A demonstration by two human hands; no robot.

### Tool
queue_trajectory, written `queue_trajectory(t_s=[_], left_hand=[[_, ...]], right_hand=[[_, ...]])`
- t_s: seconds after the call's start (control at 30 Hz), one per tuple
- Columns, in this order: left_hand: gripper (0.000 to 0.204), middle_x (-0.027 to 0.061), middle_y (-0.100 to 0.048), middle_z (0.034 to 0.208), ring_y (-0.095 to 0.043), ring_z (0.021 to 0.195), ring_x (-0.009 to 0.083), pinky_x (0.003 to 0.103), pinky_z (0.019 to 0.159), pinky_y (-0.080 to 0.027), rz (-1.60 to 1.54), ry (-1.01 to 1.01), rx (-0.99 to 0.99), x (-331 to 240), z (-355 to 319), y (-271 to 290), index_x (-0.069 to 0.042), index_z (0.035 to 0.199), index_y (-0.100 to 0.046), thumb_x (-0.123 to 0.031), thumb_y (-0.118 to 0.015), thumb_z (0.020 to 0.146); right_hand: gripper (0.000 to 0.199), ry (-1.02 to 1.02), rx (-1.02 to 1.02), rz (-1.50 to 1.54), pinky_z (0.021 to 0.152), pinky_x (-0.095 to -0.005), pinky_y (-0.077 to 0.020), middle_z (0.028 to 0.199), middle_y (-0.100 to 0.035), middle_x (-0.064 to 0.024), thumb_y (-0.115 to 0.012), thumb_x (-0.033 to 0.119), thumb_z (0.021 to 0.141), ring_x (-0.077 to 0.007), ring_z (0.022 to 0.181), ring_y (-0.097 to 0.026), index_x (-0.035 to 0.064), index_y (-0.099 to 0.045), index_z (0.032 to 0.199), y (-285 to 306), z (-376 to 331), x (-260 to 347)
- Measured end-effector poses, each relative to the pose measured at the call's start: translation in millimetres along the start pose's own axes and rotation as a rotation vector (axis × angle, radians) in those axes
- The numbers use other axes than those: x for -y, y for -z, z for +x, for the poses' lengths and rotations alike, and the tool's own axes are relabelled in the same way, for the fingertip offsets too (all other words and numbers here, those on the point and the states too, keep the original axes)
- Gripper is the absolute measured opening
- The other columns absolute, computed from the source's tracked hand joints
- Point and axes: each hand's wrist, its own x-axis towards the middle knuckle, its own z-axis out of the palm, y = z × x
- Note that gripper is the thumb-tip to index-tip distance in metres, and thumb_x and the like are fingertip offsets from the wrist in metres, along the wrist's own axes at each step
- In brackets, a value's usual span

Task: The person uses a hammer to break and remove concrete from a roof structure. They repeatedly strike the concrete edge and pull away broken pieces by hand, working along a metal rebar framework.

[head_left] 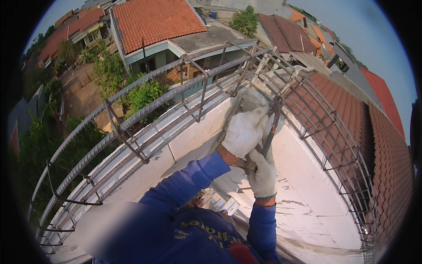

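We grip a dark metal plier-like tying tool (271, 125) at the corner of the long ribbed grey steel rebar cage (176, 94), likely so its tip can bite the thin wire there. Our white knit-gloved right hand (262, 172) has its fingers clamped on the handles, and our gloved left hand (243, 130) wraps the tool higher up, steadying it above the rough white concrete formwork (307, 176) and orange clay-tile roofs (154, 20).

Big orange tiled roof (156, 20) sits up top, well beyond the white wall (193, 136). Just left of that roof there's a smaller red roof (72, 28), and below it a bunch of green trees (127, 86) over a dirt yard (81, 94). Right of it, a brown roof (288, 33), then more red tiles (387, 149) running down the right side.
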Motion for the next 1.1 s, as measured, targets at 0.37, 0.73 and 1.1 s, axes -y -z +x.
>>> queue_trajectory(t_s=[0.37,0.73,1.1], left_hand=[[0.026,0.0184,-0.074,0.097,-0.076,0.086,0.0279,0.041,0.080,-0.058,-0.203,0.204,0.272,-3,19,16,-0.001,0.117,-0.074,-0.018,-0.062,0.102],[0.031,0.0050,-0.068,0.099,-0.066,0.085,0.0131,0.030,0.074,-0.057,-1.438,0.661,0.405,2,25,-3,0.001,0.127,-0.072,-0.023,-0.061,0.110],[0.023,-0.0021,-0.067,0.086,-0.060,0.076,0.0045,0.020,0.064,-0.047,-1.054,0.472,0.229,8,38,6,-0.002,0.115,-0.075,-0.021,-0.065,0.106]], right_hand=[[0.032,0.005,-0.185,-0.501,0.074,-0.0266,-0.0454,0.090,-0.064,0.0009,-0.063,0.032,0.108,-0.0087,0.082,-0.054,0.0023,-0.071,0.115,11,11,-3],[0.019,0.492,-0.257,-0.437,0.094,-0.0335,-0.0462,0.145,-0.063,-0.0155,-0.055,0.011,0.102,-0.0167,0.107,-0.057,0.0022,-0.065,0.115,23,-17,-2],[0.035,0.887,-0.316,-0.209,0.101,-0.0517,-0.0590,0.141,-0.062,-0.0241,-0.060,0.034,0.111,-0.0360,0.118,-0.070,0.0042,-0.055,0.128,30,-62,74]])
